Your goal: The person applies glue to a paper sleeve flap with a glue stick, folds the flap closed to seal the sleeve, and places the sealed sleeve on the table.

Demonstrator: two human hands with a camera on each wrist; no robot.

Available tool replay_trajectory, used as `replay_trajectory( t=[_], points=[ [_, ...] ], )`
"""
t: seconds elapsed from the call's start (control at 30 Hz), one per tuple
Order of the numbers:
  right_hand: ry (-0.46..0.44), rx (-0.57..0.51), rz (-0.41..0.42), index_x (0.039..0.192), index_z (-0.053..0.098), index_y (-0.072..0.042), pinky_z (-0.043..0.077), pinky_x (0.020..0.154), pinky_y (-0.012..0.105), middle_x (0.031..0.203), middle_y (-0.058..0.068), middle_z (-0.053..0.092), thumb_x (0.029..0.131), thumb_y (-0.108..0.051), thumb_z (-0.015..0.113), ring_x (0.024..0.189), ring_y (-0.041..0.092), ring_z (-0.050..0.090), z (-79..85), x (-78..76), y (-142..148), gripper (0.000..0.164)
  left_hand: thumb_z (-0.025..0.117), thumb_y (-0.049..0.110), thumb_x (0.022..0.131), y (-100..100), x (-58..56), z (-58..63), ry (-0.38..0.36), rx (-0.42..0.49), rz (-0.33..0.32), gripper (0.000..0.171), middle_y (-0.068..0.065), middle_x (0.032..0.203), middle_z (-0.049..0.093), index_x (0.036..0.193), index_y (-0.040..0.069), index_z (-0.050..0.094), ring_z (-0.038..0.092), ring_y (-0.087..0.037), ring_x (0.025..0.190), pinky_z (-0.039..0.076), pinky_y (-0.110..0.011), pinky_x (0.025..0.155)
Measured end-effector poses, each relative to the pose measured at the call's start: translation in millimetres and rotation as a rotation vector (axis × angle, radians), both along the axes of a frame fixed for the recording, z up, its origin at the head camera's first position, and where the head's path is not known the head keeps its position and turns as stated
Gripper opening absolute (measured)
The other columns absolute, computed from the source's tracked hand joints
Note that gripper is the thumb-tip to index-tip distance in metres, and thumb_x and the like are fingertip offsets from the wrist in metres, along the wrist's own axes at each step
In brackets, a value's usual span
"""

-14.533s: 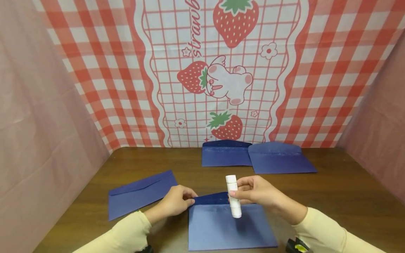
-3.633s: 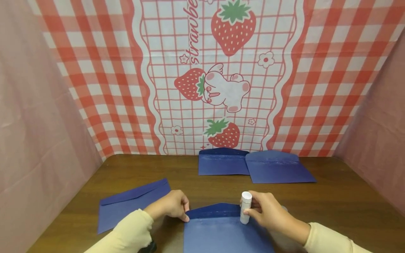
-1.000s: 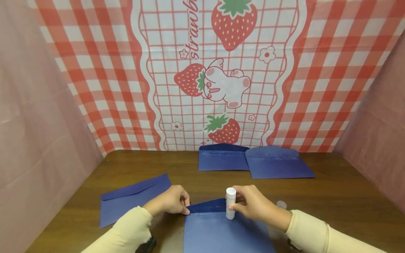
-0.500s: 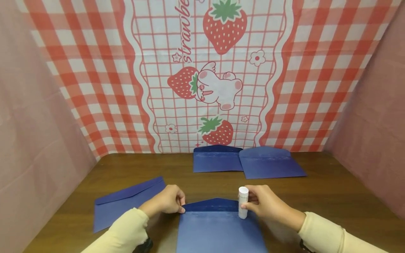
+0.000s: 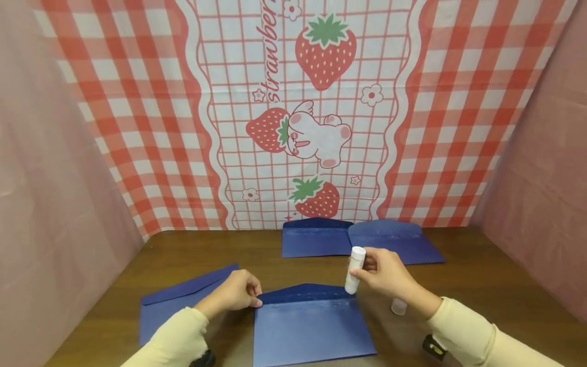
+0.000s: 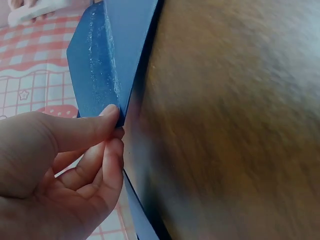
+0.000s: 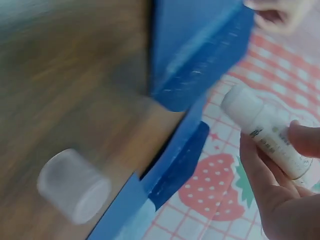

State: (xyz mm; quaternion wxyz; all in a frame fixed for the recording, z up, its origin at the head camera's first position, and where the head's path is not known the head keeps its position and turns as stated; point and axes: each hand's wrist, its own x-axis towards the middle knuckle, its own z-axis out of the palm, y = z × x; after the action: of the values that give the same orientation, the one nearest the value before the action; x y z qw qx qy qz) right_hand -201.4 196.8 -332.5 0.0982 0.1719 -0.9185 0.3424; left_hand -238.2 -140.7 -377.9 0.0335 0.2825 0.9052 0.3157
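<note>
A blue envelope [image 5: 312, 329] lies flap-up in front of me, whitish glue streaks along its raised flap and fold. My left hand [image 5: 236, 290] pinches the flap's left corner between thumb and fingers; the left wrist view shows this pinch on the envelope [image 6: 95, 65] closely. My right hand [image 5: 387, 272] holds a white glue stick [image 5: 355, 270], tilted, near the flap's right end. In the right wrist view the glue stick [image 7: 267, 130] is apart from the envelope [image 7: 200, 45]. A translucent cap [image 5: 399, 307] is on the table below the right hand.
Two blue envelopes with raised flaps, one left [image 5: 316, 242] and one right [image 5: 399, 242], lie at the table's back edge. Another envelope [image 5: 183, 295], its flap folded down, lies at left, partly behind the left arm. A checked strawberry cloth [image 5: 321, 117] hangs behind the table [image 5: 257, 250].
My right hand has lifted the glue stick up and away from the envelope's fold, tilting it. The left hand keeps its pinch on the corner. Earlier, the glue stick slid along the fold.
</note>
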Motion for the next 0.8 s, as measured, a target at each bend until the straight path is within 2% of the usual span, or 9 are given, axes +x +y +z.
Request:
replay_trajectory(
  t=[0.07, 0.17, 0.27, 0.37, 0.47, 0.57, 0.7, 0.8],
  points=[
    [-0.114, -0.127, 0.006, 0.106, 0.062, 0.011, 0.059, 0.071, 0.029, 0.099, 0.025, 0.072, 0.086, -0.014, 0.071, 0.087, 0.028, 0.072, 4.6, -5.5, -1.7, 0.034, 0.080, 0.002, 0.070, -3.0, 1.0, 0.2, 0.004, -0.007, 0.004, 0.014, -0.002, 0.060, 0.064, 0.068, 0.003, 0.067, 0.049, -0.001, 0.056, 0.042, -0.016, 0.051],
    [-0.316, -0.321, 0.056, 0.119, 0.051, 0.018, 0.058, 0.078, 0.032, 0.107, 0.027, 0.068, 0.094, -0.016, 0.061, 0.088, 0.020, 0.070, 7.8, -12.6, -2.1, 0.044, 0.078, 0.002, 0.073, -4.8, 3.8, 1.3, 0.032, -0.030, 0.010, 0.008, -0.002, 0.063, 0.066, 0.074, 0.002, 0.070, 0.049, -0.001, 0.059, 0.042, -0.016, 0.054],
    [-0.506, -0.482, 0.085, 0.128, 0.040, 0.020, 0.056, 0.081, 0.028, 0.101, 0.014, 0.068, 0.099, -0.023, 0.051, 0.084, 0.009, 0.065, 7.0, -17.7, -4.1, 0.052, 0.074, 0.000, 0.075, -6.2, 4.8, 1.1, 0.067, -0.049, 0.006, 0.004, -0.002, 0.065, 0.066, 0.076, 0.002, 0.072, 0.046, 0.000, 0.060, 0.041, -0.016, 0.055],
    [-0.629, -0.560, 0.087, 0.127, 0.041, 0.016, 0.052, 0.081, 0.024, 0.089, -0.004, 0.062, 0.101, -0.030, 0.047, 0.079, 0.002, 0.060, 4.0, -20.4, -5.3, 0.054, 0.070, -0.003, 0.076, -5.5, 3.8, -0.9, 0.090, -0.061, -0.005, 0.006, -0.003, 0.069, 0.068, 0.077, 0.002, 0.072, 0.049, -0.002, 0.062, 0.042, -0.017, 0.057],
    [-0.701, -0.626, 0.072, 0.122, 0.047, 0.012, 0.052, 0.079, 0.022, 0.083, -0.008, 0.061, 0.101, -0.032, 0.046, 0.076, 0.001, 0.060, 1.1, -21.9, -5.8, 0.049, 0.064, -0.004, 0.076, -2.9, 3.4, -3.5, 0.106, -0.064, 0.003, 0.012, -0.006, 0.078, 0.072, 0.082, 0.001, 0.073, 0.060, -0.009, 0.073, 0.049, -0.022, 0.064],
    [-0.728, -0.675, 0.075, 0.121, 0.048, 0.013, 0.052, 0.078, 0.020, 0.084, -0.008, 0.062, 0.101, -0.029, 0.046, 0.077, 0.001, 0.062, -0.4, -23.0, -5.3, 0.046, 0.061, -0.003, 0.076, 0.4, 4.3, -5.5, 0.119, -0.066, 0.026, 0.018, -0.009, 0.087, 0.074, 0.086, 0.001, 0.074, 0.066, -0.017, 0.085, 0.053, -0.027, 0.072],
    [-0.741, -0.696, 0.079, 0.128, 0.042, 0.017, 0.053, 0.078, 0.019, 0.087, -0.007, 0.063, 0.101, -0.027, 0.046, 0.080, 0.002, 0.062, 0.6, -24.5, -5.1, 0.052, 0.061, 0.000, 0.078, 4.7, 5.1, -6.4, 0.142, -0.081, 0.022, 0.017, -0.010, 0.089, 0.074, 0.089, 0.000, 0.074, 0.068, -0.021, 0.087, 0.054, -0.032, 0.074],
    [-0.746, -0.699, 0.095, 0.131, 0.039, 0.019, 0.053, 0.078, 0.019, 0.089, -0.007, 0.064, 0.101, -0.026, 0.046, 0.081, 0.002, 0.062, 2.9, -26.5, -5.9, 0.055, 0.063, 0.000, 0.079, 8.3, 5.2, -5.2, 0.173, -0.077, 0.002, 0.014, -0.010, 0.087, 0.074, 0.090, 0.000, 0.073, 0.068, -0.020, 0.083, 0.054, -0.031, 0.072]
  ],
)
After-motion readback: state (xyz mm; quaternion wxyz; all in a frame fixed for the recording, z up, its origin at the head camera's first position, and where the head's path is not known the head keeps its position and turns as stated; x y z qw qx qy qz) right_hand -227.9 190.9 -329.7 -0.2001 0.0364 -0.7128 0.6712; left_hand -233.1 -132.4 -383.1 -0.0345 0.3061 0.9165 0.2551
